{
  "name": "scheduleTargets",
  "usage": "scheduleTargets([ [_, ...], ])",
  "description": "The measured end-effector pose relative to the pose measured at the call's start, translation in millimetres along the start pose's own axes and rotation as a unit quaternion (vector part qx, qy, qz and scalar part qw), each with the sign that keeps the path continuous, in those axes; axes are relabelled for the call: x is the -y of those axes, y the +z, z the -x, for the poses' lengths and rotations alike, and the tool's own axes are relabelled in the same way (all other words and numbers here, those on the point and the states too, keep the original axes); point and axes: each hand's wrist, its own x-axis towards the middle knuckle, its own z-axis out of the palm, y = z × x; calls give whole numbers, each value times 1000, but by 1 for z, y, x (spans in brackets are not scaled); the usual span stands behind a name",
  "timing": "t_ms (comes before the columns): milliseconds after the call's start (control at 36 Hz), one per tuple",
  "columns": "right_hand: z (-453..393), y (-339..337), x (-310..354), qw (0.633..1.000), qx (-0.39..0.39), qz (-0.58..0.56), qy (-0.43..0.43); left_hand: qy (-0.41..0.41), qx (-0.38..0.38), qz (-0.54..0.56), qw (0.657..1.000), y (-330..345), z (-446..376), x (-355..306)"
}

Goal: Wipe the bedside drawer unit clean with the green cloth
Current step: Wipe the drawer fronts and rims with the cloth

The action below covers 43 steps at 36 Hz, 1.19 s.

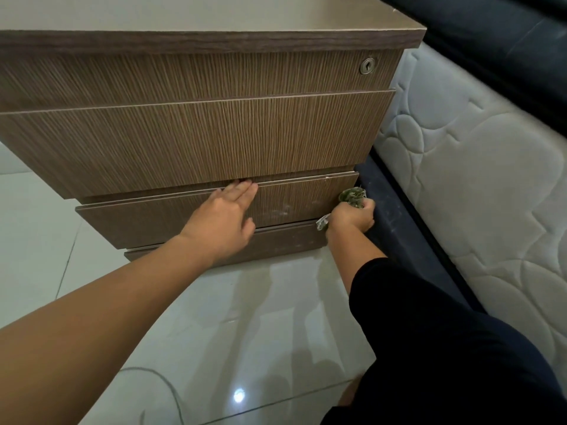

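Drawer unit (196, 142): fills the view from 9 to 1 o'clock, standing on the floor with its right side hard against the bed.
Green cloth (352, 197): at about 4 o'clock of the unit's front, bunched at the right end of the third drawer (291, 204); we judge it is working the corner where pale smears remain.
Right hand (352, 217): our grip is curled tight round the cloth, wadding it so it reaches the narrow edge.
Left hand (224, 216): fingers straight, tips at the gap under the second drawer (196, 142); holding nothing, probably steadying or easing the drawer.
Materials: ribbed wood-grain laminate fronts, stepped like slats; a round metal lock (367, 66) at 1 o'clock.
Surroundings: glossy pale floor tiles (245, 332); quilted white mattress (475, 179) on a dark bed base (399, 228) at 3 o'clock.
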Motion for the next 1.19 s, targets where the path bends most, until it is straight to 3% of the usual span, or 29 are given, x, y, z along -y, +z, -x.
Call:
scheduleTargets([
  [583, 44, 14, -3, 973, 56, -198, 107, 24, 25, 15, 999, -7, 7, 15],
  [667, 53, 14, -5, 975, 78, -171, 116, 20, 21, 16, 999, -8, 14, 26],
  [778, 60, 10, -11, 973, 192, -76, 106, 24, 19, 12, 999, -11, 24, 45],
  [944, 94, 27, -13, 973, 102, -164, 127, 16, 22, 6, 1000, -14, 39, 72],
  [1194, 149, 53, -31, 974, 132, -109, 150, -15, 20, 10, 1000, -18, 59, 108],
])
